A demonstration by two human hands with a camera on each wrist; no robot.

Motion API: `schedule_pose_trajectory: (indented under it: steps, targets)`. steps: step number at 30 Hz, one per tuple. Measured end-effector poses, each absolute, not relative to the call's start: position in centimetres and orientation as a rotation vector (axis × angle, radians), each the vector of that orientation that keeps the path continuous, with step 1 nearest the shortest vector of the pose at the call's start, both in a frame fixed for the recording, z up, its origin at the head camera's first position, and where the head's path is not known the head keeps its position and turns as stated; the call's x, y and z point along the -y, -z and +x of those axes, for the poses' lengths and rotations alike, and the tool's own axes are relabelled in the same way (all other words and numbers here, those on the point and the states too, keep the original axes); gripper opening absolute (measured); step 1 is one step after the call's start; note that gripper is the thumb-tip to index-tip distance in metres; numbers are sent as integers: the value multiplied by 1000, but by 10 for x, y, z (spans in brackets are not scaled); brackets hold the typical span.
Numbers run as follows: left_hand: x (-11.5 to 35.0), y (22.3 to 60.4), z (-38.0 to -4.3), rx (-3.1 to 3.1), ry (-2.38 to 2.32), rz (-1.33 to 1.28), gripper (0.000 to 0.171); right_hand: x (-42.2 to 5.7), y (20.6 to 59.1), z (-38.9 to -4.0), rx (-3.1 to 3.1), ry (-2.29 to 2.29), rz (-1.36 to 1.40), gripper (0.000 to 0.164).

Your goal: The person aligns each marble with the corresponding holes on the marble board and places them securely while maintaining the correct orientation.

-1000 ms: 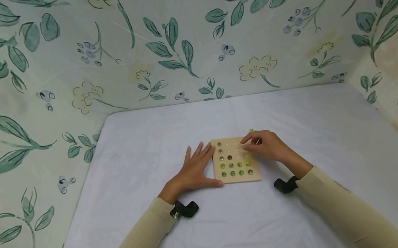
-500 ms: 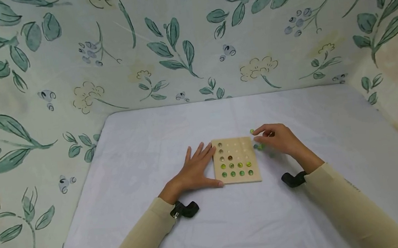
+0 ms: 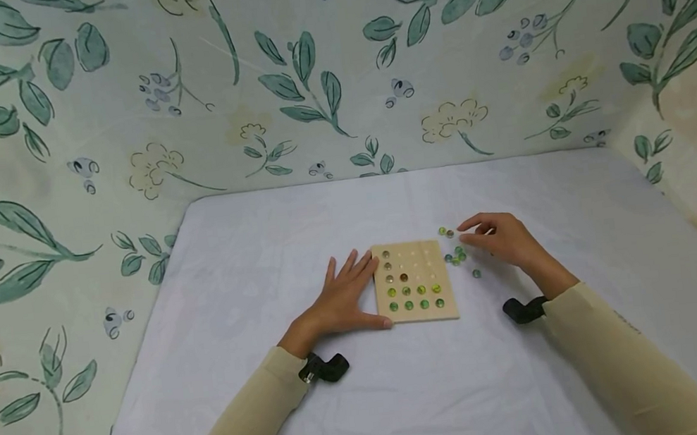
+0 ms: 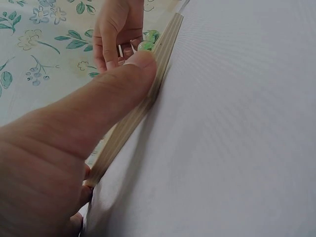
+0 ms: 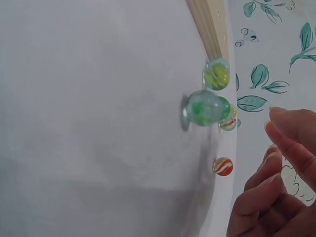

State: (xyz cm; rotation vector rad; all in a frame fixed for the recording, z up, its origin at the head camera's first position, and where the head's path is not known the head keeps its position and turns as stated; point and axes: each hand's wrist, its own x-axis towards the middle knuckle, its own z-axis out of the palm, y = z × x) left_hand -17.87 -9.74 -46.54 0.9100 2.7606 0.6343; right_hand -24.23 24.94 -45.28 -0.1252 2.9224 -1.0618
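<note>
With my left hand (image 3: 341, 303) splayed at the left edge of the board (image 3: 412, 283), my nearer right hand (image 3: 507, 239) presents narrowly parted, empty fingers (image 3: 480, 218) just right of the brownish marble (image 3: 450, 234), on the desk (image 3: 381, 405) off the board's far right corner.

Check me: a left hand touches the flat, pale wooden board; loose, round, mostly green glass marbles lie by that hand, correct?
No: the head view shows the loose marbles by the right hand; the left hand does touch the board.
</note>
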Motion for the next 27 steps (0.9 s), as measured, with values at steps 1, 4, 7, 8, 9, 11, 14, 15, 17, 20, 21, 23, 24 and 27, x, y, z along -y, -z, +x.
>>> schedule_pose_trajectory:
  steps: [1,4,7,8,9,11,14,15,17,20,21,23,24,27]
  targets:
    - [97,466,-179,-2762,-634,910,117,-246,444,-238,-2904,1064,-101,31]
    - [98,468,-179,-2762,-644,910,118,-238,425,-227,-2868,1073,-22,31]
    - [98,469,-180,-2765,-646,911,118,-244,434,-233,-2887,1067,21,30]
    - [98,469,-180,-2766,-648,912,118,-245,437,-234,-2894,1057,29,30]
    - [98,469,-180,-2768,-648,914,118,-247,439,-235,-2896,1044,31,30]
    - [98,469,-180,-2768,-644,914,118,-248,442,-236,-2893,1036,78,29]
    - [98,467,-180,-2765,-630,913,118,-249,441,-236,-2854,1035,108,31]
    - [98,467,-180,-2765,-627,912,118,-249,440,-236,-2843,1036,121,31]
    - [97,465,-179,-2764,-622,910,118,-249,436,-235,-2824,1032,128,32]
    - [97,464,-179,-2762,-629,908,118,-249,433,-235,-2814,1000,121,32]
    - [97,463,-179,-2762,-629,908,118,-249,432,-235,-2810,992,121,32]
    - [97,464,-179,-2760,-632,908,117,-250,432,-234,-2800,977,121,33]
    - [97,464,-179,-2760,-632,908,117,-250,432,-234,-2795,974,117,34]
    - [97,465,-179,-2765,-625,909,117,-250,432,-234,-2785,950,108,36]
